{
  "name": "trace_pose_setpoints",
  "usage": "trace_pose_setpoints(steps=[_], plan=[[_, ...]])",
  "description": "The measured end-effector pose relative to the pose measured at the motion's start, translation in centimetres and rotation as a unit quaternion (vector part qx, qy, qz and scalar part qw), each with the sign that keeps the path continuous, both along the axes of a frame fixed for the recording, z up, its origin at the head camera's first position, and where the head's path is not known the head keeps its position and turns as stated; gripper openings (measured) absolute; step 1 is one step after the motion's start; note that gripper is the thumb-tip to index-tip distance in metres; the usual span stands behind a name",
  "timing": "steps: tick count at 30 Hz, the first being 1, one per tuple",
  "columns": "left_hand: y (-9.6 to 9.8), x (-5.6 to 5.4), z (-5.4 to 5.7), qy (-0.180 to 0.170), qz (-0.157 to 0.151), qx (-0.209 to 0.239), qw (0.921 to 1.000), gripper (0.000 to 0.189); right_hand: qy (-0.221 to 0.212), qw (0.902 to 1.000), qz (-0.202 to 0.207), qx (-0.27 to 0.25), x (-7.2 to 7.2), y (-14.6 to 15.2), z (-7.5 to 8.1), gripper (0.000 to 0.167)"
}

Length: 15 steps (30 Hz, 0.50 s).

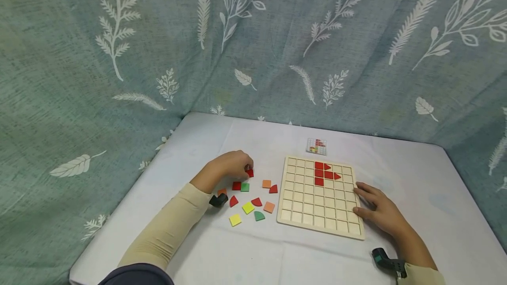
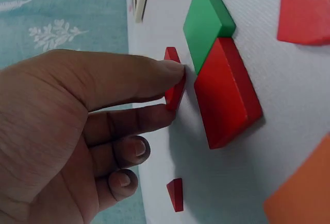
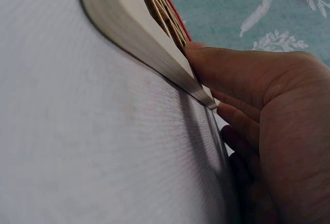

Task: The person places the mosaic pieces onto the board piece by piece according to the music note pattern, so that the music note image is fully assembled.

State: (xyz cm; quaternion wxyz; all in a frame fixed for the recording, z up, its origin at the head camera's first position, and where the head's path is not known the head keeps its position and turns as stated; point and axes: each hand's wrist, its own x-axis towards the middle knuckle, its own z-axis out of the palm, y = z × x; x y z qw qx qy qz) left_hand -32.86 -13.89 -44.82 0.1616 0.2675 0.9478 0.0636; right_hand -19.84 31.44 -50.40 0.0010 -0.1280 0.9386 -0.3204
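Observation:
My left hand (image 1: 229, 165) pinches a small red tile (image 2: 177, 94) between thumb and a fingertip, close over the white table; its other fingers are curled in. Beside it, in the left wrist view, a red square tile (image 2: 227, 95) lies against a green square tile (image 2: 206, 20), and a smaller red piece (image 2: 176, 195) lies apart. My right hand (image 1: 378, 210) rests at the right edge of a wooden grid board (image 1: 301, 208), thumb and fingers spread along its rim. Red squares (image 1: 319, 173) and red triangles (image 1: 337, 176) sit in the board's upper cells.
Between left forearm and board lie loose tiles: yellow squares (image 1: 235, 220), orange squares (image 1: 269, 207), red quarter-rounds (image 1: 256, 202) and a green quarter-round (image 1: 259, 216). A small pattern card (image 1: 316, 146) lies behind the board. Leaf-printed cloth (image 1: 277, 78) hangs around the table.

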Motion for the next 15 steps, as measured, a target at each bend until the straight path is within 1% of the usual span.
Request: trace_pose_setpoints(steps=[4, 8, 11, 15], plan=[[0.2, -0.2, 0.1, 0.015, -0.018, 0.003, 0.9997, 0.014, 0.001, 1.0000, -0.005, 0.004, -0.1, 0.1, -0.1, 0.072], [0.9, -0.4, 0.3, 0.030, -0.035, 0.016, 0.9988, 0.013, -0.004, 1.0000, -0.006, 0.002, 0.0, 0.0, -0.1, 0.073], [1.9, -0.5, 0.6, 0.035, -0.043, 0.029, 0.9980, 0.015, -0.005, 1.0000, -0.004, 0.001, 0.0, 0.0, 0.0, 0.073], [3.7, -0.8, 0.8, 0.044, -0.067, 0.038, 0.9960, 0.019, -0.002, 1.0000, -0.002, 0.000, 0.0, 0.1, -0.1, 0.073]])
